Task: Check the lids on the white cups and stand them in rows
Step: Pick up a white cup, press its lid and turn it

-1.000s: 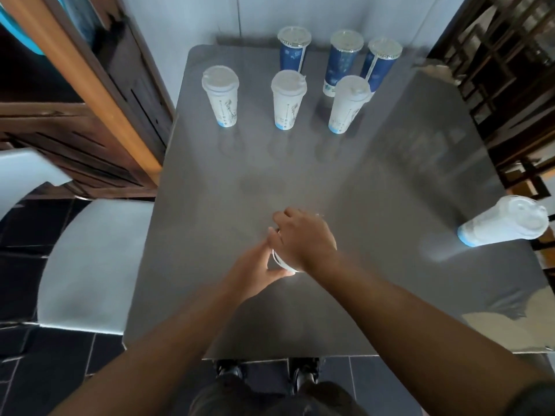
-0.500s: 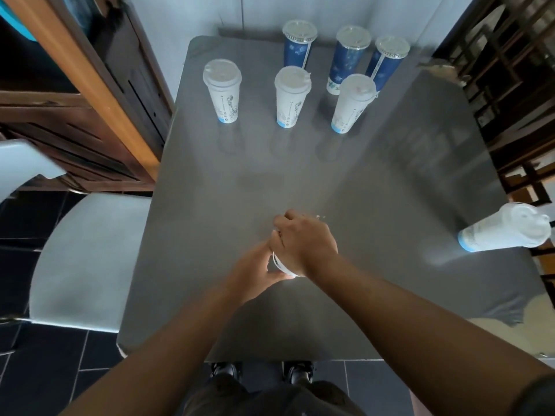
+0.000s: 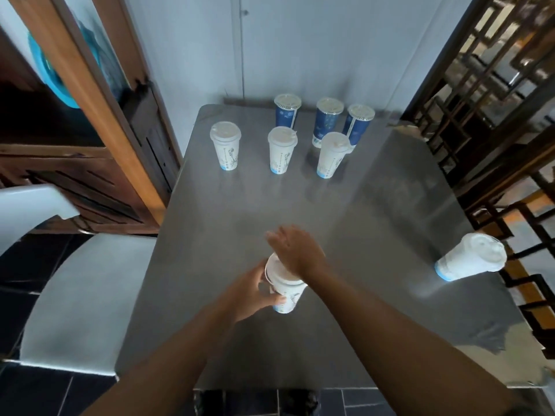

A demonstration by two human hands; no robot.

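free: table (image 3: 240,217) middle | blocked: far cup rows (image 3: 282,150); right-edge cup (image 3: 468,258)

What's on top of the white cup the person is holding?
A white lid sits on the held cup. The right hand lies over its far side, hiding that part of the lid. The left hand grips the cup's side.

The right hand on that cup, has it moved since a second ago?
Yes. The right hand has opened and lifted off the cup's lid, toward the far cups.
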